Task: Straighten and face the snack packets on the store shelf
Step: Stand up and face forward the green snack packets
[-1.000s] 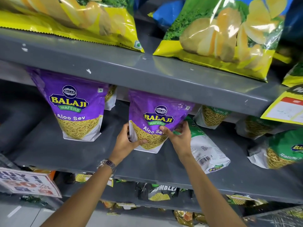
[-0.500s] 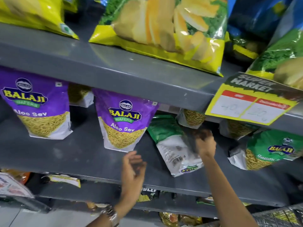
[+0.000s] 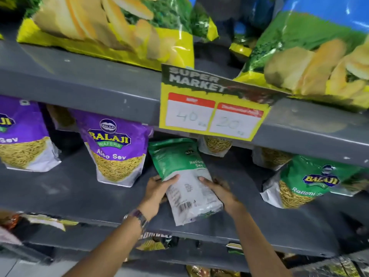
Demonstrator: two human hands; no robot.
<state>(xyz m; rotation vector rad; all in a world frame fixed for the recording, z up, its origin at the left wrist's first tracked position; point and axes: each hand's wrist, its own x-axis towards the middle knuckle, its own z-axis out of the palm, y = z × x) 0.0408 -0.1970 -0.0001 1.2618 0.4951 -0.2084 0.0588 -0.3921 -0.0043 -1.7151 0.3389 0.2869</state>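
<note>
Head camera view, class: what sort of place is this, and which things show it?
Most likely a supermarket snack aisle. Grey metal shelving holds rows of branded snack packets, and a yellow price tag reading "Super Market" hangs from the shelf edge.

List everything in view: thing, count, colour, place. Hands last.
Aloo Sev packets: 2, purple, middle shelf left, upright.
Ratlami Sev packet: 1, green and white, middle shelf centre, lying back-side up, held.
Ratlami Sev packet, front-facing: 1, green, middle shelf right.
Packets behind: at least 3, partly hidden.
Chip bags: 2 clear, yellow and green, top shelf.
Price tag: 1, yellow, top shelf edge.
Shelf: grey.
Wristwatch: 1, left wrist.
Left hand: on held packet's left edge.
Right hand: on its right edge.
</note>
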